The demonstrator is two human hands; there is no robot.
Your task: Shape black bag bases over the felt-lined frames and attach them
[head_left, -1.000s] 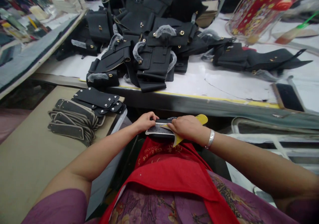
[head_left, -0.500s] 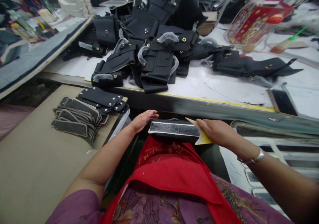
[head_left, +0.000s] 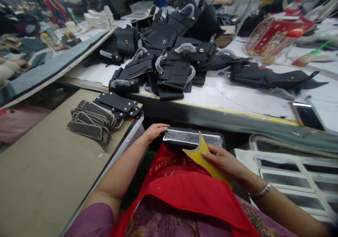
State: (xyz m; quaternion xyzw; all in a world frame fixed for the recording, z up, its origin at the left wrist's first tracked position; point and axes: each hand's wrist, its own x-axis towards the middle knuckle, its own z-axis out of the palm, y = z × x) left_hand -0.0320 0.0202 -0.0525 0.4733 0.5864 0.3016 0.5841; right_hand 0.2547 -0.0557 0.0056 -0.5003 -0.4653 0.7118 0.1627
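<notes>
In front of me lies a black leather bag (head_left: 223, 138) with a long panel facing up, dark and speckled inside a white border. My left hand (head_left: 156, 131) is at the panel's left end, its fingers stretched out and touching the corner. My right hand (head_left: 220, 159) pinches a yellow card (head_left: 202, 152) with a curved, notched edge. The card is tilted over the near side of the panel and hides part of it. The bag's underside and what supports it cannot be seen.
Several black bags (head_left: 171, 73) with wrapped handles are heaped on the white table (head_left: 211, 94). Stacked leather pieces (head_left: 86, 129) lie on a brown board (head_left: 34, 173) at left. A phone (head_left: 307, 115) rests near the table edge. White frames with dark strips (head_left: 286, 179) lie at right.
My right hand has moved the yellow card off the panel's right end, toward me and leftward, uncovering that end. My left hand has come against the bag's left corner. The view has shifted.
</notes>
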